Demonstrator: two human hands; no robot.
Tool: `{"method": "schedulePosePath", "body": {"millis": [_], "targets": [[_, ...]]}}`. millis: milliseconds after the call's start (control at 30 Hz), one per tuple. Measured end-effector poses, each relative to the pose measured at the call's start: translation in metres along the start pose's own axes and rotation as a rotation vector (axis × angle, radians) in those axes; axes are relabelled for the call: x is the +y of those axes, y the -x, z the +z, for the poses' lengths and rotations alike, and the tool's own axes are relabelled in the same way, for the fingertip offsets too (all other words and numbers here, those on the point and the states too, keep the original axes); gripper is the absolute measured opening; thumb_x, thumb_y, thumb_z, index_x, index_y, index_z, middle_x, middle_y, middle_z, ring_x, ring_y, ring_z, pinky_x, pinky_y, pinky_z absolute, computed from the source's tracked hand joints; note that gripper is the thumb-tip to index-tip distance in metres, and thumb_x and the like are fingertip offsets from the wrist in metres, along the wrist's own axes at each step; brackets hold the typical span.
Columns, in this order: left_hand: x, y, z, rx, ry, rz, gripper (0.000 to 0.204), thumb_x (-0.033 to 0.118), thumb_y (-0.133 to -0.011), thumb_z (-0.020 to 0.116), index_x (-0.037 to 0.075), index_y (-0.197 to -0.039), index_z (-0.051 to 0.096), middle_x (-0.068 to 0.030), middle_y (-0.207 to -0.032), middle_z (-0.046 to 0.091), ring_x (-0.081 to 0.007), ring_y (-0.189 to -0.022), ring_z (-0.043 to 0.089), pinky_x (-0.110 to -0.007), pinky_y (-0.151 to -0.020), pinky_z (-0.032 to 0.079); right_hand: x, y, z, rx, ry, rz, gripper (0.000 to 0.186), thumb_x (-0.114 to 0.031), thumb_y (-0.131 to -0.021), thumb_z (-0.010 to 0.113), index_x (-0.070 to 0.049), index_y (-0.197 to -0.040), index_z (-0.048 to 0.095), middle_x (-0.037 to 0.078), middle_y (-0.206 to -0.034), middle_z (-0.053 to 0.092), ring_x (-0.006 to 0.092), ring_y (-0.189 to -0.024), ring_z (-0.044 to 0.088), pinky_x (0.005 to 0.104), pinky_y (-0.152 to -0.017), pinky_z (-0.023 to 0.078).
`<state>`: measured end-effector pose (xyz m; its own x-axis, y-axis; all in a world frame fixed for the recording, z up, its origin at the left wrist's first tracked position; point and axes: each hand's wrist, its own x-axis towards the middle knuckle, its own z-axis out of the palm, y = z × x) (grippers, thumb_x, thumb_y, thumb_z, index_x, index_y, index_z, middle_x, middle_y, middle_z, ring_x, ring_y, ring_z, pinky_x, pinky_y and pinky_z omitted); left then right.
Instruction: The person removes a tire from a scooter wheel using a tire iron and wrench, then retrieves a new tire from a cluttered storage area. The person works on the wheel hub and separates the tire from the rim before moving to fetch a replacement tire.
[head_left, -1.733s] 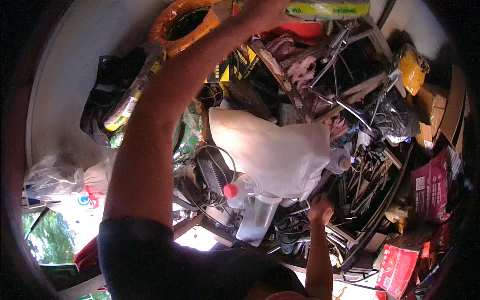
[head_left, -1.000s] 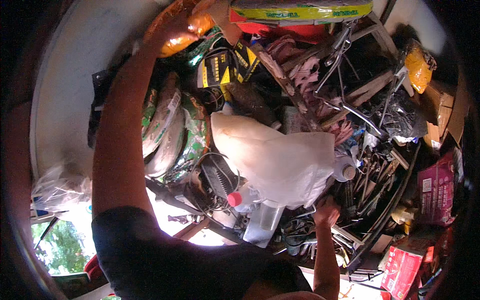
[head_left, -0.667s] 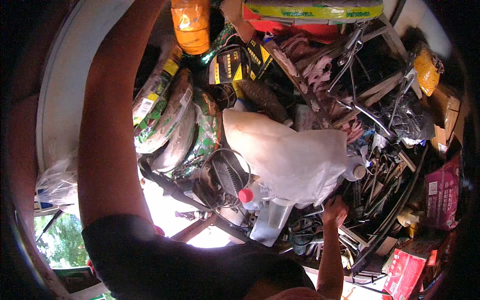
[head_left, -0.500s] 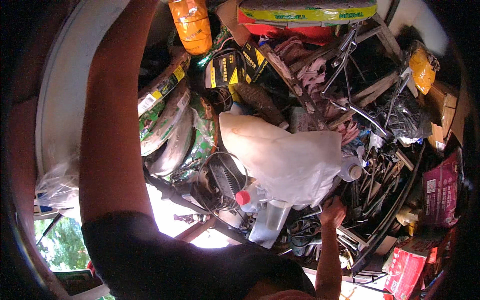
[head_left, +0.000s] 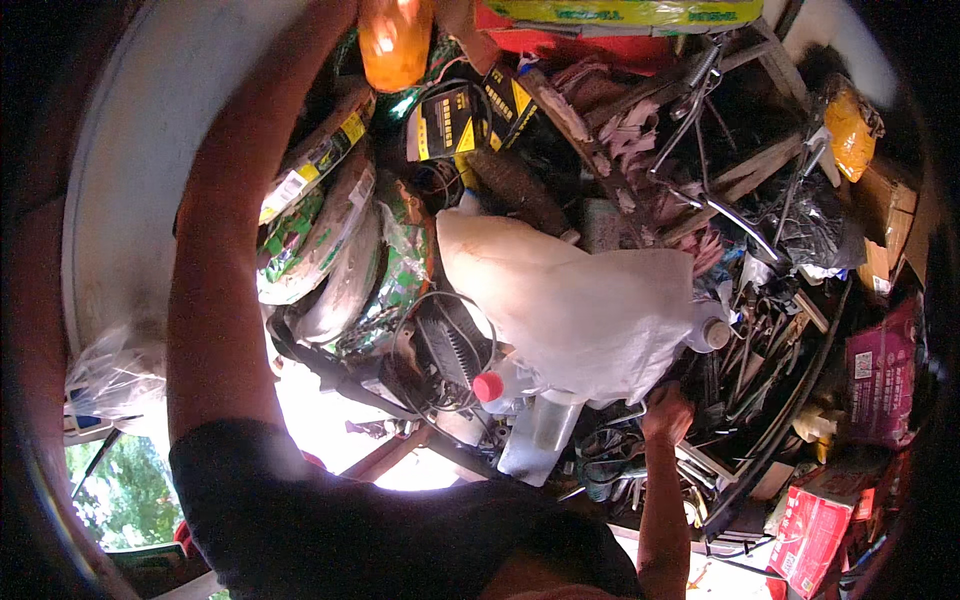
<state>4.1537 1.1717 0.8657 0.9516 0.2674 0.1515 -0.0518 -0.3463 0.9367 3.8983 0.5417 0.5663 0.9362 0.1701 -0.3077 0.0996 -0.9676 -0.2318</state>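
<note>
My left arm (head_left: 228,260) stretches up the left side past the top edge, and its hand is out of the picture. Near where the arm leaves the view hangs an orange plastic-wrapped package (head_left: 396,45), cut off by the top edge. Low on the right, my right hand (head_left: 668,414) is closed, with a thin bent metal rod (head_left: 631,415) showing at its fingers. Just above that hand lies a large whitish plastic bag or sheet (head_left: 570,310). A bottle with a red cap (head_left: 488,387) and a clear container (head_left: 542,440) poke out below it.
Wrapped tyres (head_left: 335,240) lean at the left, near black-and-yellow boxes (head_left: 447,125). Wooden slats (head_left: 745,180) and a metal stand (head_left: 735,218) cross at the upper right. Loose tools (head_left: 745,375) lie right of my hand, with a purple box (head_left: 880,380) and red box (head_left: 812,535) beyond.
My left arm has swung a little right at the top, and the orange package has shifted slightly right. The whole view has moved a little. My right hand stays beside the whitish plastic.
</note>
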Motion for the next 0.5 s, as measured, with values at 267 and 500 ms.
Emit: {"method": "schedulePosePath", "body": {"millis": [267,500], "targets": [[0.045,0.018,0.014,-0.045,0.021,-0.245,0.096,0.063,-0.080,0.055,0.016,-0.148,0.006,-0.0180,-0.134,0.045,-0.0309,-0.116,0.051,-0.052,-0.096,0.040,-0.005,-0.001,-0.004,-0.002,-0.030,0.033,0.019,-0.020,-0.084,0.053,-0.003,-0.076,0.053,0.022,-0.069,0.059,0.0426,-0.069,0.058,0.0516,-0.065,0.046],[-0.066,0.016,0.038,-0.158,-0.326,0.051,0.103,0.010,-0.067,0.083,0.009,-0.146,0.017,-0.0125,-0.133,0.046,-0.0265,-0.117,0.050,-0.043,-0.094,0.047,-0.001,-0.003,0.000,-0.028,0.012,0.069,0.019,-0.023,-0.081,0.056,-0.005,-0.076,0.056,0.021,-0.074,0.062,0.0389,-0.070,0.061,0.0491,-0.066,0.048]]}}
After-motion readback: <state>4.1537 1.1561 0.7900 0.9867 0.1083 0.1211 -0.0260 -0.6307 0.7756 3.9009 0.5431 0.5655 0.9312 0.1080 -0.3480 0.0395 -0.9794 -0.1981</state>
